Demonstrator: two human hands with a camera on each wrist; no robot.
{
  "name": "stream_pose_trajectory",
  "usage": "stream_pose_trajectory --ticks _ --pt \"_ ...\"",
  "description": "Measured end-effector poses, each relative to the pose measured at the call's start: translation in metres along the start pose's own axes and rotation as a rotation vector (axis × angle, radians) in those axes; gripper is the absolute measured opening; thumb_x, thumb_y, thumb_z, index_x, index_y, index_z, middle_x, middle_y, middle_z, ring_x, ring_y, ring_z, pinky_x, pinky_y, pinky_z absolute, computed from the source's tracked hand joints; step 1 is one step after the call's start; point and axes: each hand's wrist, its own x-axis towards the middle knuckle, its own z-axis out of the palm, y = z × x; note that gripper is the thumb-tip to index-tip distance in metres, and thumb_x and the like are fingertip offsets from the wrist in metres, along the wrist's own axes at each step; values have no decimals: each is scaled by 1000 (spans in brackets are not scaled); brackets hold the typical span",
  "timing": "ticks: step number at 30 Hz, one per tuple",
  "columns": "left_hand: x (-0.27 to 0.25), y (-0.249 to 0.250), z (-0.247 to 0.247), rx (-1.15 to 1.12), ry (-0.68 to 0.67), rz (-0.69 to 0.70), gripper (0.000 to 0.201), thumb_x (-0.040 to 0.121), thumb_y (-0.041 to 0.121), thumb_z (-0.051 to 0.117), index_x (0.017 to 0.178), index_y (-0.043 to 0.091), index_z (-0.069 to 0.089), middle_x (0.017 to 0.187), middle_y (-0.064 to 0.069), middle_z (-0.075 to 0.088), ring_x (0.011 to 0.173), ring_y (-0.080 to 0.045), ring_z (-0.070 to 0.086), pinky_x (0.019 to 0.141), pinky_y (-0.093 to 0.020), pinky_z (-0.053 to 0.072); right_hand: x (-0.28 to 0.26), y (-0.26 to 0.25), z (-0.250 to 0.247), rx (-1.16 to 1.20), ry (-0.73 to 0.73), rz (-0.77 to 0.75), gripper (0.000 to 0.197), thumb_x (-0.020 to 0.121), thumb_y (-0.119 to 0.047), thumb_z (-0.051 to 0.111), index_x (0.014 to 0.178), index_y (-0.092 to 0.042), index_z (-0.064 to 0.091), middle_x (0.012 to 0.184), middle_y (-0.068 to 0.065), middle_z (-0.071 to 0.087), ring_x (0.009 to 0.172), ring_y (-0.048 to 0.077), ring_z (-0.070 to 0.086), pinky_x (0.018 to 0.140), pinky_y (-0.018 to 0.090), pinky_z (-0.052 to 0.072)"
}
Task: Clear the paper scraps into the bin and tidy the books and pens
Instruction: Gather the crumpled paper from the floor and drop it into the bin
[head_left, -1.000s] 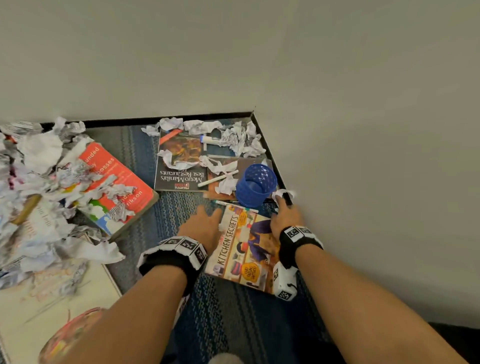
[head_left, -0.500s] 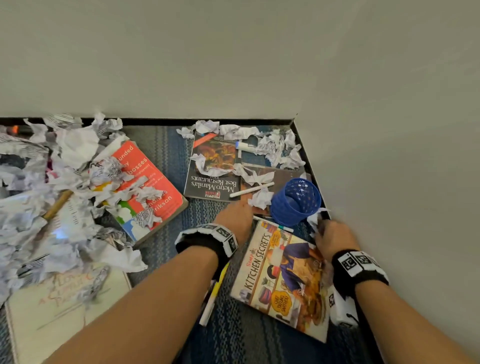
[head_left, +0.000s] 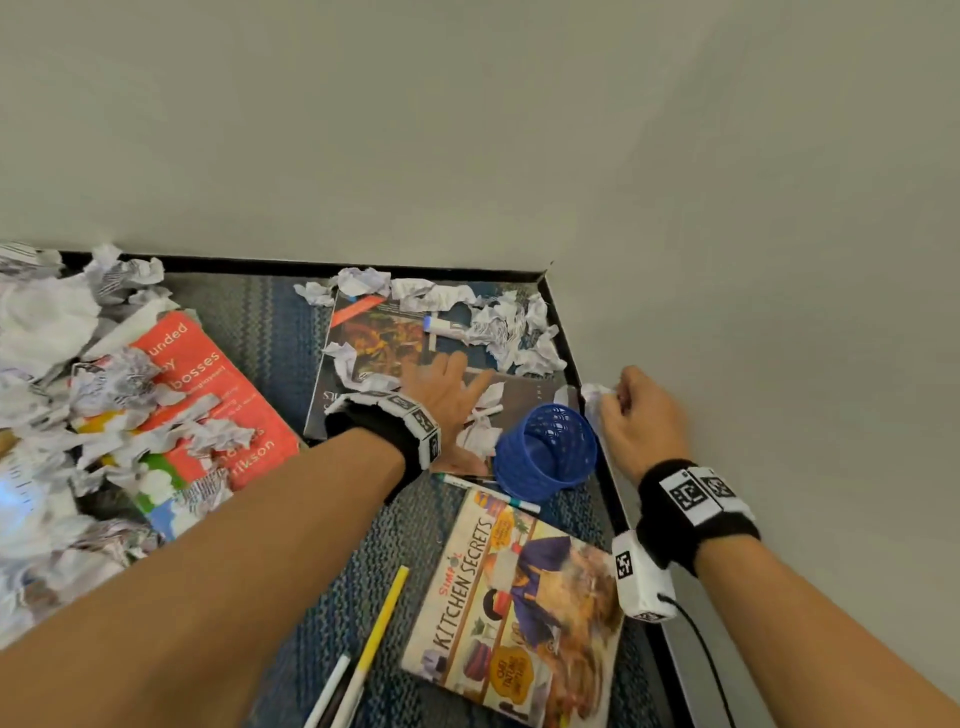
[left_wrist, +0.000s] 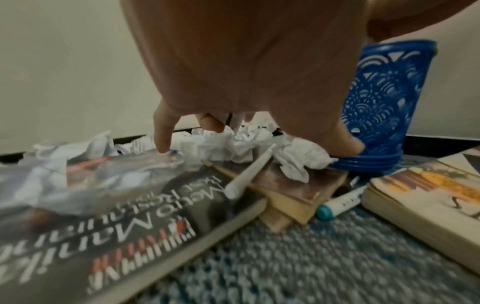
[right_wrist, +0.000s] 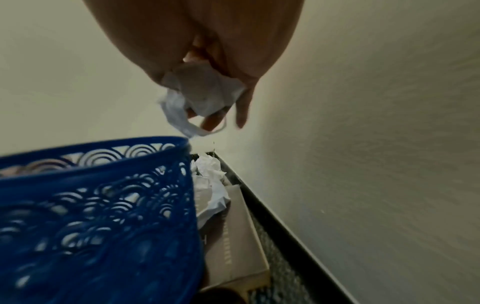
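The right hand (head_left: 636, 415), right of centre in the head view, has its fingers (right_wrist: 242, 111) clenched round a crumpled paper scrap (right_wrist: 205, 90), just above the rim of the blue bin (head_left: 545, 449). The scrap looks feather-light and soft; a loose pinch anywhere should hold it. The left hand (head_left: 441, 387) reaches with spread, empty fingers (left_wrist: 162, 135) over more scraps (left_wrist: 296, 160) and a white pen (left_wrist: 249, 170) lying on the dark book (left_wrist: 145, 207) at mid-frame.
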Motion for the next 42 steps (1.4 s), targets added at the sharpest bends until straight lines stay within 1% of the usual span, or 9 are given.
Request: stream_pose_trajectory --ticks 4,8,12,17,25,29,32,37,42 --pt "8 -2 25 -40 83 -17 75 81 64 54 135 16 32 123 -14 39 111 -31 44 90 -41 41 23 1 21 -33 -143 50 5 92 -11 48 92 -8 45 72 9 52 66 25 46 61 30 32" --pt "7 -12 45 -235 96 8 32 97 34 32 115 10 46 110 -13 48 98 -30 50 85 -41 44 35 12 52 205 -292 325 22 95 -27 50 107 -9 51 89 5 57 79 22 53 70 31 39" --pt "4 -22 37 -544 111 -33 38 99 32 21 105 7 49 100 -13 54 87 -30 51 82 -42 46 49 30 62 505 -448 590 52 84 -38 68 111 6 60 98 17 69 84 30 66 79 40 54" --pt "4 -46 16 -620 123 -168 22 94 26 49 86 6 55 85 -13 59 83 -33 58 68 -35 41 47 26 70 9 -526 332 28 90 -29 59 99 -14 37 79 3 49 69 19 48 76 31 43" --pt "8 -56 -15 -547 148 -247 27 97 28 47 95 4 61 120 -10 42 105 -21 45 95 -33 43 55 7 77 -276 -602 167 26 100 -18 39 116 1 47 131 26 49 118 36 50 91 34 39" --pt "14 -52 -59 -570 133 -161 29 99 20 44 114 0 59 123 -14 55 91 -16 49 66 -13 38 68 8 70 -195 -282 -17 22 97 -10 43 105 10 51 110 23 49 90 26 44 74 24 29" --pt "23 -54 -78 -554 120 -143 29 98 10 41 124 1 50 123 -14 55 105 -24 54 76 -26 40 87 8 65 -23 -14 -86 14 95 -4 45 97 8 51 101 20 47 86 27 44 69 19 24" --pt "37 -53 -71 -595 111 -189 22 95 0 41 116 3 37 74 0 41 59 -9 37 51 -22 33 117 13 90 -65 -137 -210 47 92 -29 56 129 -5 38 150 14 19 130 22 36 111 32 33" --pt "55 -51 -48 -559 140 -128 49 93 13 45 139 8 28 120 -14 52 97 -25 54 87 -39 48 120 27 123 -244 -285 -275 77 93 -36 52 152 -22 4 161 6 -1 148 26 8 120 42 11"
